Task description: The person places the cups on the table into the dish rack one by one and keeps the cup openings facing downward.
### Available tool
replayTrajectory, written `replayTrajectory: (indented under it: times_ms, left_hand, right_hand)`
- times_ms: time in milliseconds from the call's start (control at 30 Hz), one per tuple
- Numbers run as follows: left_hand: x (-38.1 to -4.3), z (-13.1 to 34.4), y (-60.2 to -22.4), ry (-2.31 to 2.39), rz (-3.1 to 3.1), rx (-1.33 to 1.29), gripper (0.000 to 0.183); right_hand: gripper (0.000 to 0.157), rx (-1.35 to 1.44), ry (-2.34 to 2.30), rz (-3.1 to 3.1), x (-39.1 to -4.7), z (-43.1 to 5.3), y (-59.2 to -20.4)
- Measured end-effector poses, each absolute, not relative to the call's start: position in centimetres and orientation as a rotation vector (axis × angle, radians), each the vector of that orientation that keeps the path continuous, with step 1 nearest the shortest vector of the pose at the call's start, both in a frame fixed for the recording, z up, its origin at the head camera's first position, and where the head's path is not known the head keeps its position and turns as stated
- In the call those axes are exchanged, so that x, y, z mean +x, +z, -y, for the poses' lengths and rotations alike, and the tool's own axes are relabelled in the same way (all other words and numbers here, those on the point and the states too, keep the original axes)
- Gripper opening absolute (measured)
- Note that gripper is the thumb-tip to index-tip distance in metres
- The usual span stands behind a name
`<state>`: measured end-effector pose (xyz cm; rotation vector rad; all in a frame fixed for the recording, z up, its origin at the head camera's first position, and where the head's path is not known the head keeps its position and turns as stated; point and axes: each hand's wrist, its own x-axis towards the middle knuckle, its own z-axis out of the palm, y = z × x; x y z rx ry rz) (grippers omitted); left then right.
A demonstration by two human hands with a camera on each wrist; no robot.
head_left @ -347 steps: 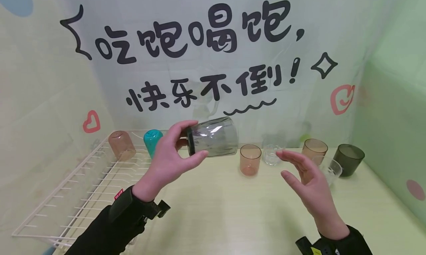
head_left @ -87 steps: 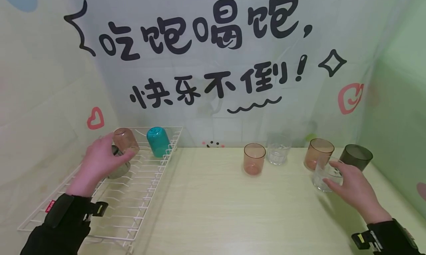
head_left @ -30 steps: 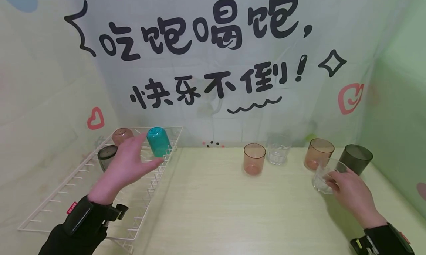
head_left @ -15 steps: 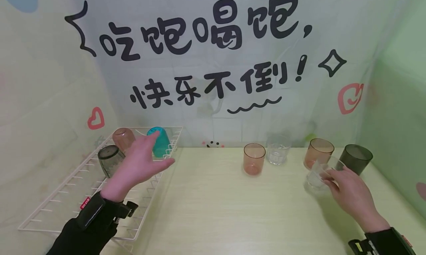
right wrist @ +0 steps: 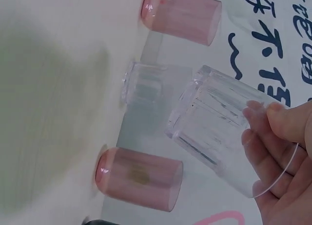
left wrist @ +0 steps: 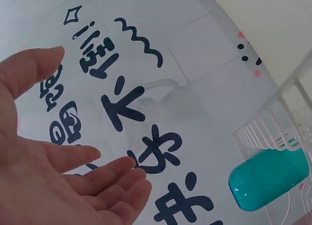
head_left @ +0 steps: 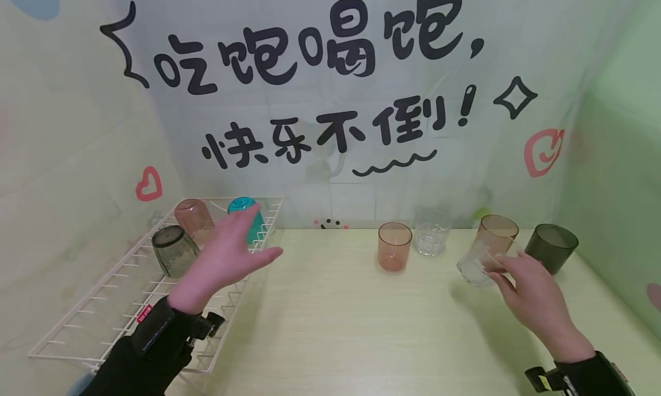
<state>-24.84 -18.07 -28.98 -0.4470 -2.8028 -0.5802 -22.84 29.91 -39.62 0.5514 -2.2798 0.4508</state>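
Note:
My right hand [head_left: 534,304] pinches a clear drinking glass [head_left: 474,265] by its rim, thumb on one side and fingers on the other. The glass is tilted and raised off the table; its ribbed wall and thick base show in the right wrist view [right wrist: 214,122]. My left hand [head_left: 227,249] hovers over the white wire dish rack [head_left: 129,321] with fingers spread, holding nothing. Upside down in the rack sit a grey glass [head_left: 174,252], a pink glass [head_left: 193,219] and a teal cup [head_left: 242,205], the last partly hidden behind my left fingers.
Along the back of the table [head_left: 361,327] stand an amber-pink glass [head_left: 395,248], another clear glass [head_left: 432,235], a second amber-pink glass [head_left: 498,232] and a dark grey glass [head_left: 552,247]. A printed curtain [head_left: 320,97] hangs behind them.
The grey glass, in my left hand earlier, now rests inverted in the rack; that hand has let go and moved right. My right hand has lifted the clear glass and shifted it left.

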Motion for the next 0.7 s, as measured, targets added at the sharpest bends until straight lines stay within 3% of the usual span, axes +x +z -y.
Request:
replayTrajectory:
  times_ms: [700]
  left_hand:
    - [-23.9, 15.2, -28.8, -0.677, 2.726, -0.549, 0.091]
  right_hand:
    - [0.032, 0.662, 0.627, 2.13, -22.7, -25.7, -37.9]
